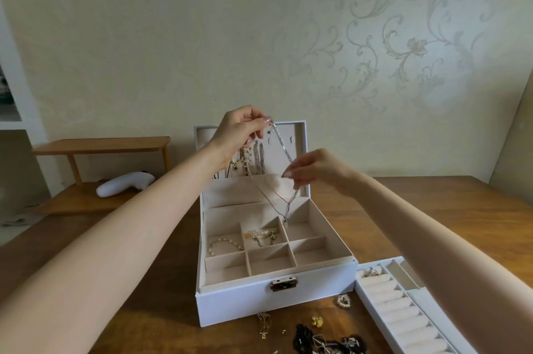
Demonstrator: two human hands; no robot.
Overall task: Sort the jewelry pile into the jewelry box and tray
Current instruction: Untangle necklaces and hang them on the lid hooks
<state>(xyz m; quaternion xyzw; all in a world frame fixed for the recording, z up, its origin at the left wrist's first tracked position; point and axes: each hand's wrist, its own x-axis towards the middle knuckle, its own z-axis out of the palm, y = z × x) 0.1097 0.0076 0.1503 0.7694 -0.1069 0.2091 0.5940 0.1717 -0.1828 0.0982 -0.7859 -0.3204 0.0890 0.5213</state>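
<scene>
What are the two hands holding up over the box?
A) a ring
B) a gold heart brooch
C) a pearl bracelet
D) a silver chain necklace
D: the left hand pinches the top of the silver chain necklace, the right hand pinches it lower down, and its loop dangles over the open jewelry box.

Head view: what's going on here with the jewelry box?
A person holds a silver chain necklace over the open white jewelry box, the left hand pinching its top by the lid, the right hand pinching it lower down. In front, loose jewelry lies on the table; the ring tray sits beside the box.
</scene>
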